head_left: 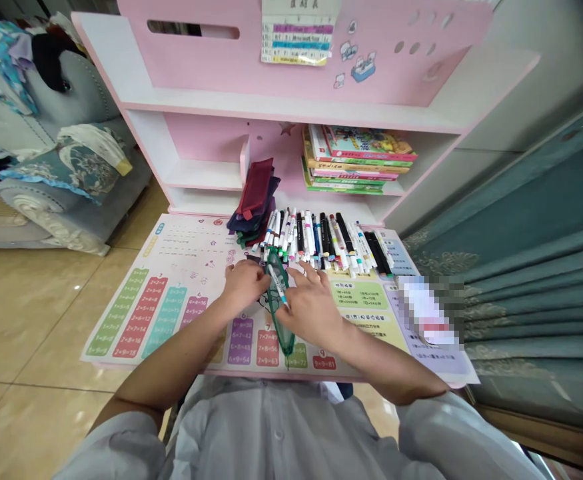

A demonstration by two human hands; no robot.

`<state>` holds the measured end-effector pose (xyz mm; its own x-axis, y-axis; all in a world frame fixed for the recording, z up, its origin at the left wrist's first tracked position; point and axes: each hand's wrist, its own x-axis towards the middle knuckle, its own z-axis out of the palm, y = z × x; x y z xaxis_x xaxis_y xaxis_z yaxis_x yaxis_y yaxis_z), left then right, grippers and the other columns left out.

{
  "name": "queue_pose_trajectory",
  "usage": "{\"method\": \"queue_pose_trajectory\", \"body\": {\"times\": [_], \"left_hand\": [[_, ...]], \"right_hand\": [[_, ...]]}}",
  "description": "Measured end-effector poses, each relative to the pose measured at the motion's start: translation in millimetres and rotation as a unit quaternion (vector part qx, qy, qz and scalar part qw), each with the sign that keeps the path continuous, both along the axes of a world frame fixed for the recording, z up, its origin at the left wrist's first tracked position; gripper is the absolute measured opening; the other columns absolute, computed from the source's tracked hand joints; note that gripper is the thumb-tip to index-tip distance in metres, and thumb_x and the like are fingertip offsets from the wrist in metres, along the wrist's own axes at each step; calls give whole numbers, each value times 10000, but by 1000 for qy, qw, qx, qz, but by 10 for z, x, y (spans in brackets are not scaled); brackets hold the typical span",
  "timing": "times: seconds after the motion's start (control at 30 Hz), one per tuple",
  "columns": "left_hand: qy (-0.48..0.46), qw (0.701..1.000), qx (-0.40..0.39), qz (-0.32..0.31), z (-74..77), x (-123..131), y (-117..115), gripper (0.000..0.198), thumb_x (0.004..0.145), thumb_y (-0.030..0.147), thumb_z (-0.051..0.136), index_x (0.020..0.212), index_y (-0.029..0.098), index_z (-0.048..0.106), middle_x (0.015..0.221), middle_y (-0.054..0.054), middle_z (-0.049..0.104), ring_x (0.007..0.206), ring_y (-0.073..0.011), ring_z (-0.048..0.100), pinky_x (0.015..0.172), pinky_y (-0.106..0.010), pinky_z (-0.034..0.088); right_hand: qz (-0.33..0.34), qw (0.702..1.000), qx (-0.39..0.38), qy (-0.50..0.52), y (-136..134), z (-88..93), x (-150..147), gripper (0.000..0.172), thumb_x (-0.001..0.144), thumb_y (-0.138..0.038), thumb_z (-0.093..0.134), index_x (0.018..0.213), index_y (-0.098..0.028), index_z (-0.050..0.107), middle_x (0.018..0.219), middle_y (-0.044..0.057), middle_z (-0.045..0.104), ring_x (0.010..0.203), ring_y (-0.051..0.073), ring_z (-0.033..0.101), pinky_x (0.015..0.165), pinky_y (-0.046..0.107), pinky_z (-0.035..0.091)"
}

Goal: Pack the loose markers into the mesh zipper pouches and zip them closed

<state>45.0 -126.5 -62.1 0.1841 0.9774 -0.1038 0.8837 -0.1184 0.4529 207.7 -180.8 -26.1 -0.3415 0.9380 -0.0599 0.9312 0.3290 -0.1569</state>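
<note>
My left hand (244, 285) is closed on the upper edge of a green mesh pencil pouch (282, 325) that hangs down over the desk front. My right hand (311, 303) pinches a white marker with a teal tip (278, 283) at the pouch's opening. Just beyond my hands lies a row of several markers (328, 241), caps of mixed colours, laid side by side on the desk.
A multiplication chart mat (166, 297) covers the pink desk. A stack of dark red, blue and green pouches (254, 207) leans at the back. Books (356, 160) lie on the shelf. A sofa (46, 167) stands left, a teal curtain (536, 267) right.
</note>
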Motion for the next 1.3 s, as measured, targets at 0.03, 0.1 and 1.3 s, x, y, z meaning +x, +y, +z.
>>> {"method": "queue_pose_trajectory", "body": {"times": [0.03,0.1,1.3], "left_hand": [[-5,1000,3,2,-15,1,-8,304,897,311,536,635,195,637,1084,-49,754,1167,-275,619,1013,-462,396],[-14,1000,8,7,-41,12,-23,291,890,301,552,632,195,635,1096,-50,755,1172,-274,618,1042,-480,382],[-59,998,27,-6,-63,93,12,294,879,297,586,607,200,642,1224,-63,720,1273,-307,551,1171,-676,219]], "right_hand": [[3,1000,-4,-9,-8,-18,-30,338,828,-289,562,1013,-165,817,1552,155,514,1520,413,292,1195,622,258],[3,1000,-13,-27,-5,-65,-93,379,842,-288,549,1091,-152,802,1584,169,468,1531,418,269,1197,657,235],[-251,966,63,18,1347,-311,512,441,804,-351,595,1133,-100,748,1516,194,508,1513,378,261,1161,593,276]]}}
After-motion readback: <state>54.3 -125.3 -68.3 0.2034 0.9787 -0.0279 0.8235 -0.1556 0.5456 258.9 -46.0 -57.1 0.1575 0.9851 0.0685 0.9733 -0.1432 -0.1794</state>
